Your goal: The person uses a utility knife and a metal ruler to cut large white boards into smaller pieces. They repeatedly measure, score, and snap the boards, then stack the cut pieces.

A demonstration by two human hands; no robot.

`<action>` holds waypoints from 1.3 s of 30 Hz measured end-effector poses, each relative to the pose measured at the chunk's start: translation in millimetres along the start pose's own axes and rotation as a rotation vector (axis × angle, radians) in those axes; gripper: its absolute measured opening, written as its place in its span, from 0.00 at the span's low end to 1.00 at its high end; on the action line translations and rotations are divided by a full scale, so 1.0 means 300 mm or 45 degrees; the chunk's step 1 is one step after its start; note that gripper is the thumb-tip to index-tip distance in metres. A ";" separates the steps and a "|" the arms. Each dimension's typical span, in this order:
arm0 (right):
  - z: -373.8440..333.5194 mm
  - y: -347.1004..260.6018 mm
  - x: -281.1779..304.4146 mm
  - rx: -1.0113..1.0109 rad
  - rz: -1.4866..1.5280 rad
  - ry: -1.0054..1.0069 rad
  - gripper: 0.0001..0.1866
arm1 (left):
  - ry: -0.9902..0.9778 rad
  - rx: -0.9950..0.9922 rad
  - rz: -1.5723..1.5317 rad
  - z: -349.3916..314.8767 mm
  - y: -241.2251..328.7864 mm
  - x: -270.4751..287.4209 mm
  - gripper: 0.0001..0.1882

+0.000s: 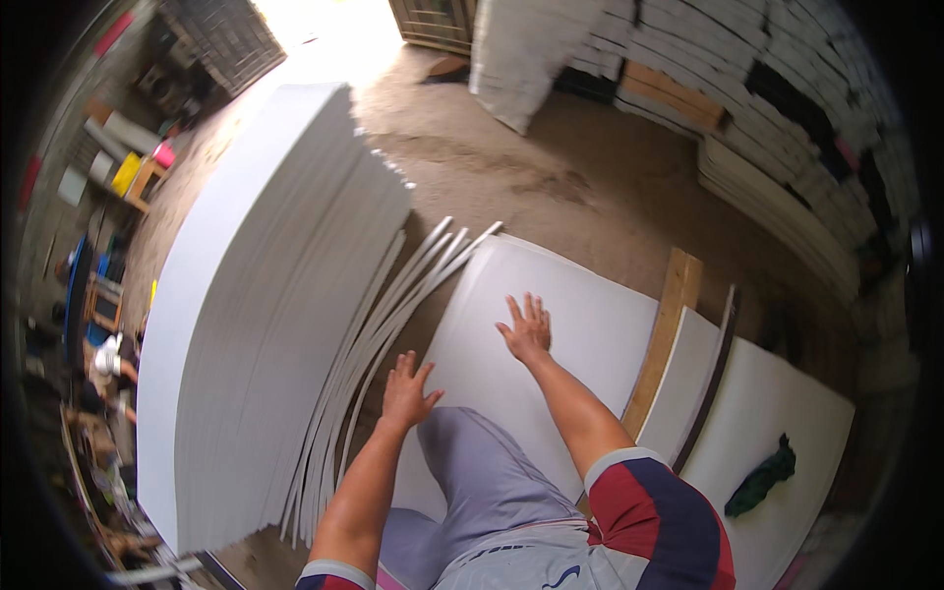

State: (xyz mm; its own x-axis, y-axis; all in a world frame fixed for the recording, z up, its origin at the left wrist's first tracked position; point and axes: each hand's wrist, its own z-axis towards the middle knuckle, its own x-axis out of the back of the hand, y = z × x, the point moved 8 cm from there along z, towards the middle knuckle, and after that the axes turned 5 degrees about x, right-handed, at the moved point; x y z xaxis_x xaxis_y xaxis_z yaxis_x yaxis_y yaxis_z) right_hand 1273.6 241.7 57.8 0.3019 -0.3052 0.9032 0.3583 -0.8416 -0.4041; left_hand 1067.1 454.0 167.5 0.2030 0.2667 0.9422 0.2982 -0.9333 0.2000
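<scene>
My right hand [526, 329] is over the white sheet [580, 285] in front of me, its fingers spread and nothing in them. Whether it touches the sheet I cannot tell. Lower and to the left, my left hand [405, 391] is also open, near the sheet's left edge and just above my knee. Beside it, several thin white strips [393, 305] lean and curve along a tall stack of white sheets [265, 295]. A wooden plank [664, 339] lies across the white sheets on my right.
Right of the plank lie a dark narrow strip [710, 379] and a dark green cloth [762, 477] on another white sheet [796, 403]. White stacked material [688, 59] lines the far right wall. A brown floor [551, 177] runs toward a bright doorway [329, 25]. Another person [113, 364] is at far left.
</scene>
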 end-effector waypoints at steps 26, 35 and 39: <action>-0.312 0.788 -0.204 -0.343 0.013 0.389 0.36 | -0.978 -0.661 0.710 0.721 1.169 -0.806 0.89; -0.287 0.765 -0.156 -0.398 -0.230 0.446 0.39 | -0.985 -0.586 0.786 0.761 1.143 -0.827 0.95; -0.293 0.761 -0.149 -0.355 0.011 0.515 0.37 | -0.992 -0.532 0.736 0.761 1.133 -0.822 0.93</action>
State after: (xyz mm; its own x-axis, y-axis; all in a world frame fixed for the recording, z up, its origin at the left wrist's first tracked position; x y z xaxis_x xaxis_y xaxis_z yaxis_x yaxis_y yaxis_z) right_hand 1264.2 24.0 -62.2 -0.0834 -0.4148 0.9061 0.0907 -0.9086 -0.4076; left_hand 1331.3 126.0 -58.2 0.7988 -0.3023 0.5201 -0.3496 -0.9369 -0.0076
